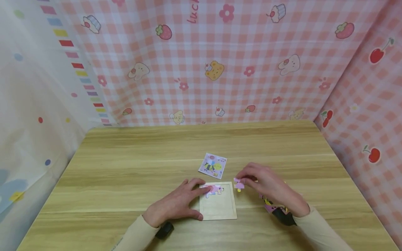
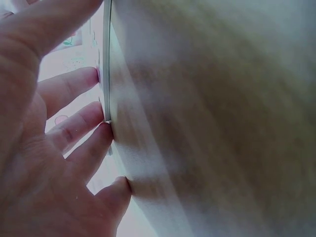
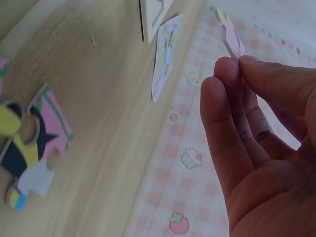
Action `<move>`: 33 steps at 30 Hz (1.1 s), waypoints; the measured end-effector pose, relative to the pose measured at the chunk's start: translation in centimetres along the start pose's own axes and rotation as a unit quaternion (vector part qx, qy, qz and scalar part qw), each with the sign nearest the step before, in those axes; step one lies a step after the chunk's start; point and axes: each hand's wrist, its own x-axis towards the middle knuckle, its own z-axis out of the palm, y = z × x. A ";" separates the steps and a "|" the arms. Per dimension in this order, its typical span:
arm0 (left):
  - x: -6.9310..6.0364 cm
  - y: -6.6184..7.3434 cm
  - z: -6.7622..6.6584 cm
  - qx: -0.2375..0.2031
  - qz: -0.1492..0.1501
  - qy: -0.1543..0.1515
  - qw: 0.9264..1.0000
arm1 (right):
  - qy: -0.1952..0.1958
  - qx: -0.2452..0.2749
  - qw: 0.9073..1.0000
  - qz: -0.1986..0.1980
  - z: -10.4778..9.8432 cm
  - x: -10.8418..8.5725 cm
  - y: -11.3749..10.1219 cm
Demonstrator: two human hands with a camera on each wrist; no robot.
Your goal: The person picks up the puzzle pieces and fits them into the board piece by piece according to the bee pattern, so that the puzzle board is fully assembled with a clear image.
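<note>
My left hand (image 1: 177, 203) rests at the left side of a shallow wooden puzzle tray (image 1: 218, 209). Its thumb touches the lower left corner, and a fingertip lies on the joined pink puzzle pieces (image 1: 217, 190) in the tray's upper left. In the left wrist view, the fingers (image 2: 74, 89) are spread and fairly straight along the tray's edge. Just right of the tray, my right hand (image 1: 270, 183) pinches a pink puzzle piece (image 1: 239, 185) with a yellow tab between thumb and fingertips. The right wrist view shows that piece (image 3: 230, 34) edge-on, held above the table.
Behind the tray lies a square picture card (image 1: 213, 166) with a bee on it. Loose puzzle pieces (image 3: 44, 133) lie on the wooden table (image 1: 125, 167), partly hidden beneath my right wrist in the head view. A checked cloth (image 1: 194, 94) hangs along the table's back.
</note>
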 end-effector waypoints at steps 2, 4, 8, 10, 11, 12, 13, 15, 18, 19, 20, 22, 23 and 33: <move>0.0 0.0 0.0 -0.003 0.001 -0.001 1.000 | -0.003 -0.006 1.000 -0.004 0.3 0.3 0.0; 0.0 0.0 0.0 -0.004 0.002 -0.002 1.000 | -0.007 -0.013 1.000 -0.010 0.6 0.6 0.1; 0.0 0.0 0.0 -0.006 -0.001 -0.005 1.000 | -0.015 -0.032 0.999 -0.021 1.2 1.0 0.2; 0.0 0.0 0.0 -0.007 -0.006 -0.007 1.000 | -0.025 -0.034 0.999 -0.020 1.3 1.2 0.2; 0.0 0.0 0.0 -0.008 -0.007 -0.008 1.000 | -0.030 -0.034 0.999 -0.018 1.4 1.3 0.2; 0.0 0.0 0.0 -0.008 -0.010 -0.010 1.000 | -0.035 -0.035 0.999 -0.017 1.5 1.4 0.2; 0.0 0.0 0.0 -0.007 -0.012 -0.011 1.000 | -0.039 -0.035 0.999 -0.015 1.6 1.5 0.2; 0.0 0.1 -0.1 -0.010 -0.009 -0.010 1.000 | -0.047 -0.032 0.998 -0.012 1.7 1.6 0.2; 0.0 0.0 -0.1 -0.010 -0.005 -0.007 1.000 | -0.054 -0.029 0.998 -0.009 2.0 1.9 0.3; 0.0 0.0 -0.1 -0.011 -0.003 -0.006 1.000 | -0.056 -0.028 0.998 -0.010 2.2 2.0 0.3; 0.0 0.0 -0.1 -0.011 -0.001 -0.004 1.000 | -0.059 -0.026 0.998 -0.009 2.3 2.0 0.4; 0.0 0.0 -0.1 -0.011 0.000 -0.004 1.000 | -0.064 -0.027 0.998 -0.007 2.5 2.2 0.4; 0.0 0.0 -0.1 -0.011 0.000 -0.004 1.000 | -0.067 -0.026 0.997 -0.006 2.6 2.3 0.4; 0.1 -0.2 0.0 -0.010 0.003 -0.007 1.000 | -0.083 -0.015 0.996 0.005 3.3 2.7 0.5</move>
